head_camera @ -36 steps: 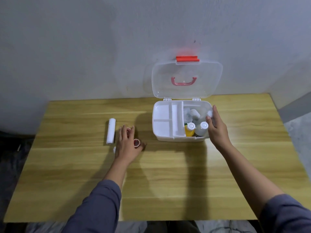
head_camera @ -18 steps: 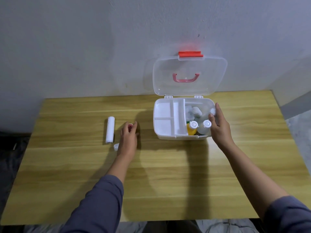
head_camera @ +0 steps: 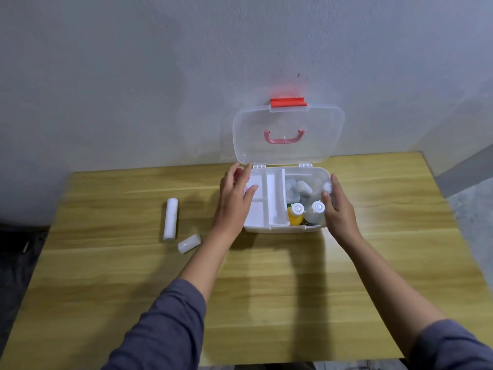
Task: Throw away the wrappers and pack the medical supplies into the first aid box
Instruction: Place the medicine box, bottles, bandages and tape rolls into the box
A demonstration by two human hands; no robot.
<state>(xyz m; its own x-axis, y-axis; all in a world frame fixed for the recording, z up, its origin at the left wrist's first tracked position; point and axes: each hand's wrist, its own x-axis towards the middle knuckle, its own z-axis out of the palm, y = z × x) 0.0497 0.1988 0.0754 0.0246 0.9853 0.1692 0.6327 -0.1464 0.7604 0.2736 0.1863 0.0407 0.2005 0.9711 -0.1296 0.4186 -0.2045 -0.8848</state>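
The wooden table [head_camera: 266,276] lay mostly bare in the lower frame, giving free room. The first aid box [head_camera: 282,228] sat open at centre, lid against the wall. The left hand [head_camera: 234,198] had moved from the table's left onto the box's left tray, fingers loose; whether it carried tape, I could not tell. The right hand [head_camera: 338,206] pinched a white piece [head_camera: 327,187] at the box's right rim. Two gauze rolls [head_camera: 170,218] remained unpacked at left.

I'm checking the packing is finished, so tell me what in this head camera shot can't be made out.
- Whatever the left hand carries: in the head view its fingers cover it, over the box's left tray compartment.
- Small white thing at the right hand fingertips: too small and blurred to name.
- Labels on the yellow bottle and clear bottle: only caps face the camera.
- Box floor under the white rolls: covered.
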